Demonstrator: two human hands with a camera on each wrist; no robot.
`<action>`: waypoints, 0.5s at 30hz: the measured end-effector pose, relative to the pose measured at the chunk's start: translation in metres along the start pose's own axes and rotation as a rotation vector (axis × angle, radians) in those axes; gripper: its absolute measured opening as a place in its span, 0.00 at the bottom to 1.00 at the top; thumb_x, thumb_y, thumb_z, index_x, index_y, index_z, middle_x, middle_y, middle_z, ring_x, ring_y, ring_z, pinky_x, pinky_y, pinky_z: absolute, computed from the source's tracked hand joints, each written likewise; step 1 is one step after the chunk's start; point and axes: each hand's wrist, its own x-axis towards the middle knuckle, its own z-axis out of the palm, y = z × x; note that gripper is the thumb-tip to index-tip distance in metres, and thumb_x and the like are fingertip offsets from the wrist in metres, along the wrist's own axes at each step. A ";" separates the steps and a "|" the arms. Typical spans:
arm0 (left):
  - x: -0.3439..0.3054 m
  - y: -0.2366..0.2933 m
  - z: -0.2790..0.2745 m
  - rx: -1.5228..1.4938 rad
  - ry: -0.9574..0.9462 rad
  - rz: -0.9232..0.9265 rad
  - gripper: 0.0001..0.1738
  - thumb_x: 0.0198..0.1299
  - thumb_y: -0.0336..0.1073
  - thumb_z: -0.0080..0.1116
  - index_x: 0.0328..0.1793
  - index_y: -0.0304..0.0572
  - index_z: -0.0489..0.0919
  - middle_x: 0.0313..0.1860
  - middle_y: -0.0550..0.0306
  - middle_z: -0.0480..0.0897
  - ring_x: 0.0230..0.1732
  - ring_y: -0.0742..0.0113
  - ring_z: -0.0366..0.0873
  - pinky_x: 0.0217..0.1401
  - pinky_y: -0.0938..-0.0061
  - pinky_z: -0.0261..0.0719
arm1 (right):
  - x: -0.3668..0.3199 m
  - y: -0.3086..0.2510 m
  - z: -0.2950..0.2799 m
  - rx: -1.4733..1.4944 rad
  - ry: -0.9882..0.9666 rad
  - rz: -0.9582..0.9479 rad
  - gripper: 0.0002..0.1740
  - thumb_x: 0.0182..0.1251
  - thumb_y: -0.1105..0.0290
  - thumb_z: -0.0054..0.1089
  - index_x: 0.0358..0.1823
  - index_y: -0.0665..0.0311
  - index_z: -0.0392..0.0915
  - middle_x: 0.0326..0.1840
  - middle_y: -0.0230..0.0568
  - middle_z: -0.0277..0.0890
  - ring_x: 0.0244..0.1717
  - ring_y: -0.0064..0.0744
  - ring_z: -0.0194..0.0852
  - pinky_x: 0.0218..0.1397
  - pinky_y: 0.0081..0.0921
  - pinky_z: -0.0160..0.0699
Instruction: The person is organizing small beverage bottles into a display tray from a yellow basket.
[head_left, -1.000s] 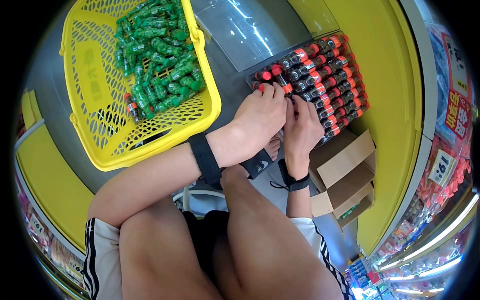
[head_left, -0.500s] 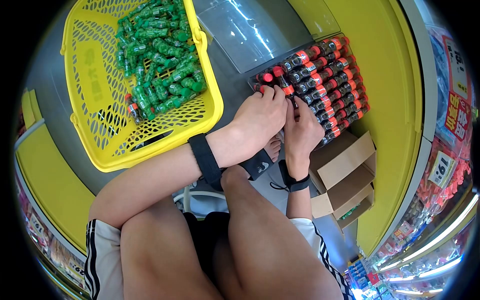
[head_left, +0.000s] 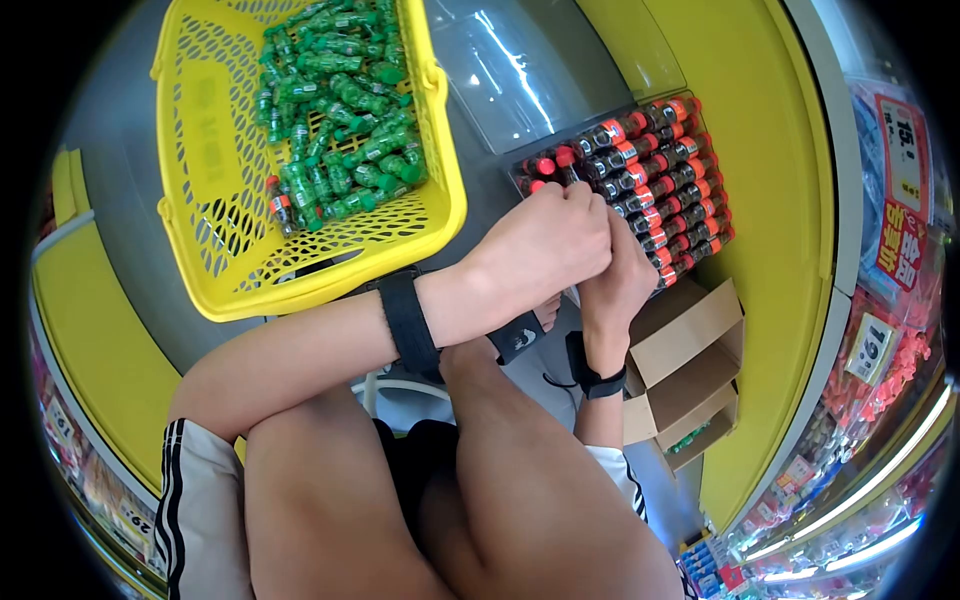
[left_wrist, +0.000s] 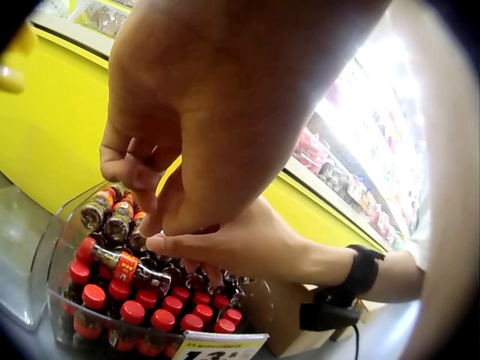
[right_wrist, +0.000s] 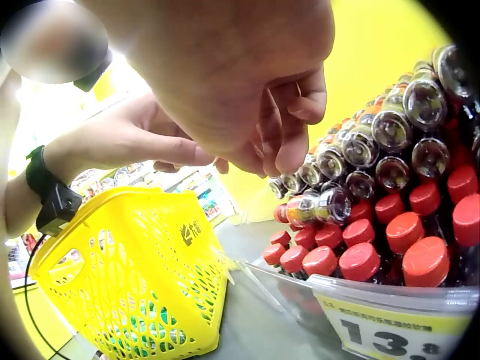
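In the head view, the left hand (head_left: 545, 235) overlaps the right hand (head_left: 618, 280) at the near edge of a clear tray of small dark bottles (head_left: 690, 185) with red caps. The left wrist view shows the left hand (left_wrist: 202, 112) with curled fingers, its fingertips close to the thumb of the right hand (left_wrist: 240, 244). Curled fingers of the right hand (right_wrist: 240, 97) appear in the right wrist view, beside the left hand's fingertips. Anything between the fingertips is hidden. Below them one bottle (left_wrist: 127, 264) lies on its side near upright red-capped ones.
A yellow basket (head_left: 452, 190) at the left holds many green bottles (head_left: 350, 95) and one dark bottle (head_left: 280, 205). An opened cardboard box (head_left: 690, 335) stands right of the hands. A price card (right_wrist: 397, 330) is on the tray's front. Packed shelves line the right side.
Both hands have drawn back slightly from the bottles, and the left now covers more of the right. Basket and tray have shifted a little in the head view.
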 end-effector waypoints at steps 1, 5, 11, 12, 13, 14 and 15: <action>-0.002 -0.001 -0.005 0.010 0.001 -0.008 0.08 0.59 0.35 0.69 0.42 0.40 0.88 0.40 0.58 0.85 0.49 0.65 0.85 0.46 0.72 0.85 | -0.001 -0.002 -0.002 0.009 0.004 -0.009 0.19 0.63 0.78 0.72 0.55 0.56 0.91 0.35 0.45 0.88 0.30 0.47 0.88 0.32 0.36 0.83; -0.014 -0.010 -0.021 -0.036 0.114 -0.009 0.07 0.57 0.35 0.70 0.39 0.41 0.87 0.37 0.58 0.85 0.43 0.65 0.86 0.41 0.73 0.86 | -0.001 -0.014 -0.009 -0.016 -0.067 -0.029 0.14 0.62 0.76 0.76 0.50 0.66 0.88 0.32 0.49 0.86 0.32 0.52 0.89 0.36 0.37 0.84; -0.037 -0.025 -0.047 -0.028 0.211 -0.287 0.09 0.55 0.32 0.71 0.41 0.39 0.85 0.35 0.57 0.85 0.42 0.63 0.88 0.38 0.71 0.87 | 0.015 -0.055 -0.013 0.142 -0.022 -0.120 0.12 0.65 0.77 0.78 0.50 0.63 0.91 0.33 0.41 0.88 0.25 0.37 0.84 0.30 0.31 0.81; -0.042 -0.031 -0.048 -0.030 0.224 -0.313 0.11 0.53 0.31 0.71 0.42 0.39 0.84 0.35 0.56 0.85 0.41 0.62 0.88 0.38 0.71 0.87 | 0.021 -0.065 -0.017 0.146 -0.078 -0.103 0.12 0.68 0.77 0.78 0.52 0.63 0.91 0.36 0.41 0.90 0.25 0.34 0.85 0.31 0.28 0.82; -0.047 -0.035 -0.050 -0.032 0.237 -0.339 0.12 0.52 0.30 0.72 0.44 0.38 0.84 0.36 0.55 0.85 0.41 0.62 0.88 0.37 0.70 0.88 | 0.027 -0.073 -0.020 0.146 -0.081 -0.109 0.12 0.68 0.77 0.78 0.52 0.63 0.91 0.36 0.41 0.90 0.25 0.34 0.85 0.31 0.28 0.82; -0.054 -0.038 -0.055 -0.075 0.235 -0.366 0.13 0.52 0.28 0.72 0.45 0.38 0.83 0.36 0.53 0.85 0.42 0.58 0.89 0.38 0.66 0.89 | 0.035 -0.080 -0.020 0.185 -0.105 -0.157 0.12 0.68 0.77 0.77 0.51 0.62 0.91 0.35 0.41 0.90 0.25 0.34 0.85 0.30 0.28 0.82; -0.061 -0.043 -0.059 -0.075 0.237 -0.371 0.13 0.52 0.28 0.72 0.45 0.38 0.83 0.36 0.53 0.85 0.42 0.58 0.89 0.38 0.66 0.89 | 0.042 -0.087 -0.019 0.224 -0.130 -0.203 0.11 0.68 0.77 0.77 0.51 0.62 0.91 0.35 0.41 0.90 0.24 0.34 0.84 0.30 0.28 0.81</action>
